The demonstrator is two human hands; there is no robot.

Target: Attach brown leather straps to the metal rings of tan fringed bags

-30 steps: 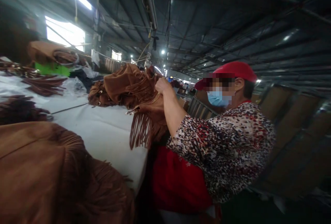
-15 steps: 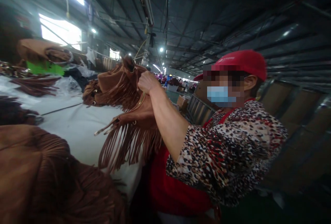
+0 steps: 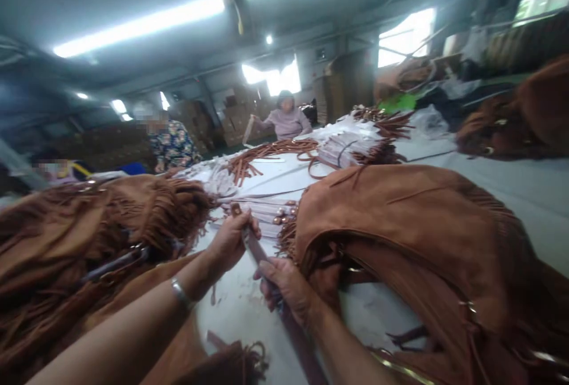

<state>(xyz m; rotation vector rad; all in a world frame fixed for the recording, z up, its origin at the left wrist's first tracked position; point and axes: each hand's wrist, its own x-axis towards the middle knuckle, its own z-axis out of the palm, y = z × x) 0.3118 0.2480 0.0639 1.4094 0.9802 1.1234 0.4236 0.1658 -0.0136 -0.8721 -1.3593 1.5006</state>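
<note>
Both my hands hold one long brown strap [image 3: 299,337] over the white table [image 3: 249,308]. My left hand [image 3: 232,236], with a silvery bracelet at the wrist, is closed round the strap near its upper end. Lower down, my right hand [image 3: 284,287] grips the same strap, which runs down toward the bottom edge. A large brown suede bag [image 3: 400,207] lies right of my hands, its opening and zip facing me. Brown fringed bags [image 3: 111,213] are heaped on the left. Just beyond my hands lie pale wrapped straps [image 3: 262,213].
Further back on the table are bundled straps [image 3: 344,148], loose brown strips [image 3: 267,151] and clear plastic [image 3: 429,121]. More brown bags [image 3: 493,124] sit at the right. A person in mauve [image 3: 288,121] and one in a floral top [image 3: 174,143] are across the table.
The view has swung left, away from the person in the red cap, who is out of sight. Both my hands, holding the strap, have come into view.
</note>
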